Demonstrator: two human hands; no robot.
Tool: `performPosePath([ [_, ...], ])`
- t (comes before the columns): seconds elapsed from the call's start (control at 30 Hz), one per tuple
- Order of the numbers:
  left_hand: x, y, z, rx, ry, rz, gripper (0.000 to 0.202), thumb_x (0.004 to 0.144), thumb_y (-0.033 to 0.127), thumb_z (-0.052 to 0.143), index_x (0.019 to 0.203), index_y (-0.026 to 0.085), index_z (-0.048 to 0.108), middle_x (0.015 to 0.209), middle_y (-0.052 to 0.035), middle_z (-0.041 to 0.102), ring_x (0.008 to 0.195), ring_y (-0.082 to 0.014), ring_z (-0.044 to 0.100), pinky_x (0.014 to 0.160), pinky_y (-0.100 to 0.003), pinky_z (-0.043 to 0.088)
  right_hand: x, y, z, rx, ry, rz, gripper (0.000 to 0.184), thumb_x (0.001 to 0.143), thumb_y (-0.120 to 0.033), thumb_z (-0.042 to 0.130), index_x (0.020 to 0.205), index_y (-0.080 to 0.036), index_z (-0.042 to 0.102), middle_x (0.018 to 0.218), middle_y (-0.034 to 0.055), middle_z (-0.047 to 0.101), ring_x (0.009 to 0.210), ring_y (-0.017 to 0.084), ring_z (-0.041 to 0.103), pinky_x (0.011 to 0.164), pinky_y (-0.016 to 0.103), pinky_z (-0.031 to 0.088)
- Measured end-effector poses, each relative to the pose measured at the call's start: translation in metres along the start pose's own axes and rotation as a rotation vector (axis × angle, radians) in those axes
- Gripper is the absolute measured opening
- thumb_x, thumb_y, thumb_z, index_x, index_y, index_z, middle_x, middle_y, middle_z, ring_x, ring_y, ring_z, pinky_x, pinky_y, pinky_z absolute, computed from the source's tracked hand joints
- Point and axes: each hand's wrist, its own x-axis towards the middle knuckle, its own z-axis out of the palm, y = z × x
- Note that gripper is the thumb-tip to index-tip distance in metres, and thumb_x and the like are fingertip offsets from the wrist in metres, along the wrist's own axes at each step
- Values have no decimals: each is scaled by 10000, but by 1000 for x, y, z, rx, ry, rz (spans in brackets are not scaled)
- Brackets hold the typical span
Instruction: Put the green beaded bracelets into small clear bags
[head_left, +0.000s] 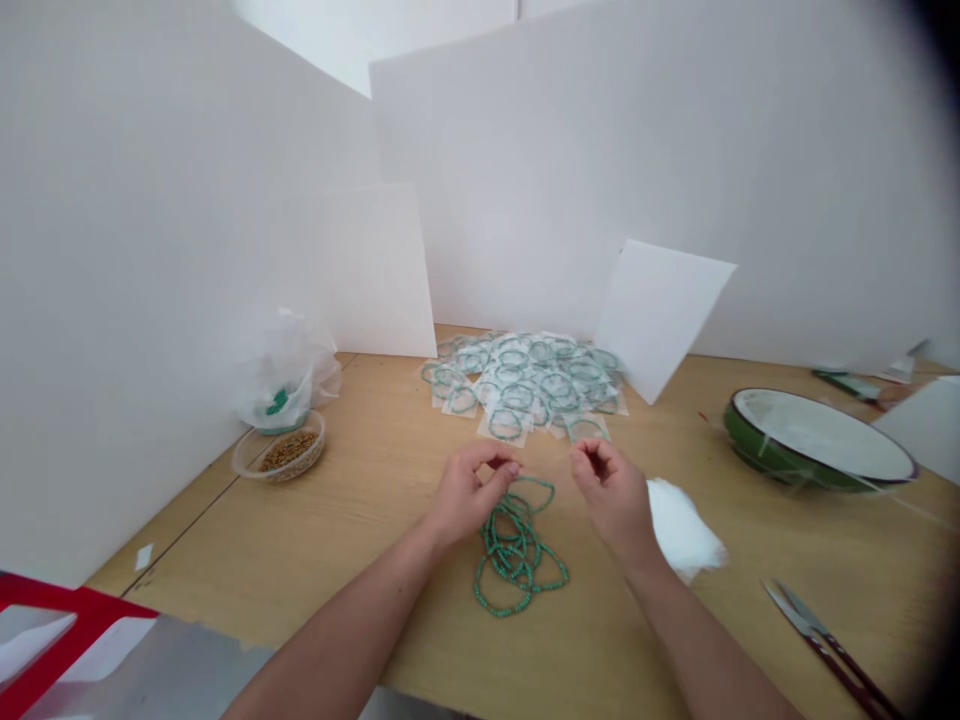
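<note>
My left hand (476,490) is closed in a pinch just above a loose heap of green bead bracelets (510,545) on the wooden table. One beaded loop reaches up to its fingertips, but whether they grip it or a fine thread I cannot make out. To the right of the heap, my right hand (611,490) also has thumb and fingers pressed together, and anything in them is too small to see. Beyond both hands spreads a large pile of small clear bags (514,390) with green bracelets in them.
A stack of white sheets or bags (684,528) lies by my right wrist. Scissors (814,630) are at the right front; behind them stands a green enamel basin (817,440). At left are a tub of gold-brown beads (289,455) and a plastic bag (274,380). White panels (660,315) stand behind.
</note>
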Motion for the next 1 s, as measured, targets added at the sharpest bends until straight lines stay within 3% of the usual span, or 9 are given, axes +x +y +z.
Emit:
performPosePath([
  [0.17, 12, -16, -8, -314, 223, -178, 242, 762, 405, 698, 788, 168, 661, 708, -20, 646, 678, -144, 592, 681, -261, 464, 19, 24, -16, 156, 151, 132, 271, 822, -434, 578, 824, -165, 601, 678, -14, 547, 596, 128, 472, 576, 239, 386],
  [0.3, 19, -24, -16, -385, 356, -218, 262, 712, 412, 734, 771, 164, 671, 664, -6, 635, 623, -115, 562, 630, -233, 433, 33, 37, -36, 50, 254, 174, 286, 781, -441, 591, 794, -158, 633, 651, -13, 564, 581, 131, 476, 573, 249, 379],
  [0.4, 21, -25, -20, -421, 412, -240, 270, 689, 411, 751, 764, 162, 676, 656, 1, 626, 607, -103, 547, 607, -221, 419, 40, 42, -52, -67, 232, 198, 271, 758, -437, 594, 749, -172, 649, 609, -20, 565, 559, 138, 483, 551, 258, 367],
  [0.67, 23, -25, -19, -470, 440, -243, 321, 648, 437, 783, 776, 161, 679, 671, -1, 639, 610, -94, 548, 598, -209, 424, 51, 36, -104, -186, 275, 283, 283, 687, -452, 618, 688, -171, 651, 534, -10, 512, 489, 137, 404, 505, 291, 316],
  [0.83, 22, -24, -16, -445, 411, -246, 312, 654, 436, 782, 776, 164, 688, 673, 2, 635, 614, -93, 550, 598, -203, 427, 62, 37, -146, -308, 190, 394, 267, 655, -426, 669, 667, -159, 678, 494, 13, 513, 474, 149, 407, 512, 334, 296],
  [0.93, 23, -24, -16, -442, 429, -256, 314, 635, 430, 795, 776, 169, 695, 694, -2, 646, 626, -96, 561, 611, -206, 438, 46, 35, -176, -240, 32, 395, 308, 675, -472, 684, 683, -164, 689, 536, 42, 546, 497, 157, 445, 530, 348, 338],
  [1.0, 23, -23, -16, -444, 440, -260, 317, 625, 428, 801, 779, 170, 700, 698, -6, 651, 630, -101, 567, 610, -208, 440, 17, 29, -196, -175, 29, 312, 375, 692, -550, 678, 673, -175, 687, 568, 72, 572, 526, 178, 502, 542, 353, 391],
])
